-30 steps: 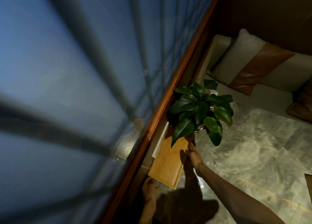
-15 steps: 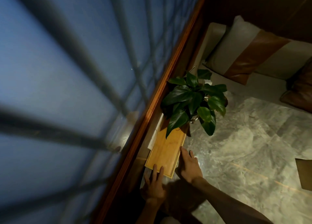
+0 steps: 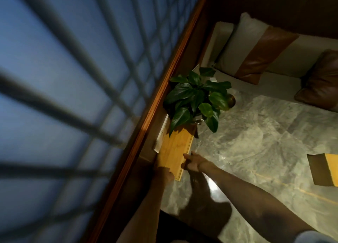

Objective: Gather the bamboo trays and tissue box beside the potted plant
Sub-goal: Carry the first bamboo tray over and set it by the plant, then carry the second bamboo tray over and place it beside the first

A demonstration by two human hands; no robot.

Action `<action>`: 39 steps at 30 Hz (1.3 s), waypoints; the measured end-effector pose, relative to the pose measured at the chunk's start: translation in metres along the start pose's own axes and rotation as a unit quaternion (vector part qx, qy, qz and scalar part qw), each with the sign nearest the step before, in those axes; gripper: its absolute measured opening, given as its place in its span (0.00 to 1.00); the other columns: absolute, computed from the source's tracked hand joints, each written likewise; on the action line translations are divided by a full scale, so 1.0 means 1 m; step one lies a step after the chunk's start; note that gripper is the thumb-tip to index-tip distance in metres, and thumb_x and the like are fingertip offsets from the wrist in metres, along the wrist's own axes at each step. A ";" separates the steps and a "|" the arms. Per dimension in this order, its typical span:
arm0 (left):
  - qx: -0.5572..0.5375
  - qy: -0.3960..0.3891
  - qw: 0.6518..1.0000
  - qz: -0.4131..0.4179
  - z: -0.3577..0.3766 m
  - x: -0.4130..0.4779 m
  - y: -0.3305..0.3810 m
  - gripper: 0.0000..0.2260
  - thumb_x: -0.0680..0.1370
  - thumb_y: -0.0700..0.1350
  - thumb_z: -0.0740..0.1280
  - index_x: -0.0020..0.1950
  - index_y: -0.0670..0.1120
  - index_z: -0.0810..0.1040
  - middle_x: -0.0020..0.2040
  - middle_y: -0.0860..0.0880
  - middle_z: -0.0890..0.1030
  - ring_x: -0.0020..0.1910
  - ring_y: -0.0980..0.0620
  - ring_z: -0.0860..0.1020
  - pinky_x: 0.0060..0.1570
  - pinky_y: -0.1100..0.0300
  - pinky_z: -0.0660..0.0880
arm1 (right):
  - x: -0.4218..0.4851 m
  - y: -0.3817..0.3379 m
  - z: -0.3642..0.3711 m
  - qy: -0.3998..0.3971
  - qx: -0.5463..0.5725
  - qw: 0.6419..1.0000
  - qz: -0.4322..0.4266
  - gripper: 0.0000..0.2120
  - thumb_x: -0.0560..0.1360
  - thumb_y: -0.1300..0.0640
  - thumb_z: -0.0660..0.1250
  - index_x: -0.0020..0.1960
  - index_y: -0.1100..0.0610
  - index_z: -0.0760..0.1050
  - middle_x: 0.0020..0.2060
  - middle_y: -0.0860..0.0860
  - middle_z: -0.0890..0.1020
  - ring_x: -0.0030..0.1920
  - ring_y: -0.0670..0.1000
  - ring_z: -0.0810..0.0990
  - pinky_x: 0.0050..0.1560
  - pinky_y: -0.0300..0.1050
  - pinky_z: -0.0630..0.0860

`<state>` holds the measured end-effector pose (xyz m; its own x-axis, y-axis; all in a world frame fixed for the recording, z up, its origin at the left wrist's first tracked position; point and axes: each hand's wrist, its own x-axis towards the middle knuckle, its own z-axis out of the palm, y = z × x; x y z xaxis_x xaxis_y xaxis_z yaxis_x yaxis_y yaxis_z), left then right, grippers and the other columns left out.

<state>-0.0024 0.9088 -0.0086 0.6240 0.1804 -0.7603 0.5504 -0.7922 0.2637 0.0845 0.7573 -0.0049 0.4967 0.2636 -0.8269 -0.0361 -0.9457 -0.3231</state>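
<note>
A big blue gridded window [image 3: 64, 89] fills the left half of the frame, its wooden sill [image 3: 155, 114] running diagonally beside the marble tabletop [image 3: 256, 142], with a cushioned sofa [image 3: 265, 50] at upper right. At centre the potted plant [image 3: 197, 98] overhangs the far end of a bamboo tray [image 3: 173, 151], with a white piece wedged between tray and sill, and 1 more bamboo tray [image 3: 325, 169] sits at the right edge. Left hand [image 3: 163, 174] curls on the near tray's bottom-left corner and right hand [image 3: 193, 163] presses fingers on its right edge; how tightly they grip, I cannot tell.
</note>
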 end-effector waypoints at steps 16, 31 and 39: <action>0.152 0.080 0.945 0.277 0.148 -0.130 0.249 0.21 0.79 0.48 0.58 0.71 0.46 0.73 0.70 0.43 0.74 0.69 0.46 0.73 0.68 0.53 0.70 | -0.232 0.355 0.056 0.263 0.213 0.931 0.135 0.27 0.79 0.39 0.59 0.74 0.50 0.69 0.75 0.53 0.70 0.76 0.53 0.66 0.75 0.48 0.61; 0.149 -0.002 0.943 0.298 0.284 -0.235 0.392 0.19 0.81 0.49 0.56 0.71 0.51 0.71 0.72 0.46 0.74 0.70 0.45 0.73 0.70 0.52 0.68 | -0.390 0.584 0.091 0.308 0.371 0.858 0.176 0.24 0.80 0.44 0.61 0.73 0.53 0.71 0.73 0.52 0.73 0.74 0.52 0.70 0.74 0.47 0.64; 0.317 -0.067 0.886 0.332 0.295 -0.225 0.433 0.21 0.80 0.51 0.57 0.74 0.51 0.68 0.71 0.45 0.74 0.69 0.44 0.74 0.70 0.47 0.67 | -0.431 0.589 0.117 0.349 0.430 0.807 0.205 0.24 0.79 0.42 0.63 0.72 0.50 0.73 0.71 0.48 0.75 0.73 0.49 0.71 0.71 0.43 0.66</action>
<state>-0.0682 0.3533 0.1011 0.5984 -0.4850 -0.6377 -0.3621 -0.8737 0.3247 -0.2528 0.1085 0.1074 0.6474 -0.4919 -0.5821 -0.7604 -0.3662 -0.5363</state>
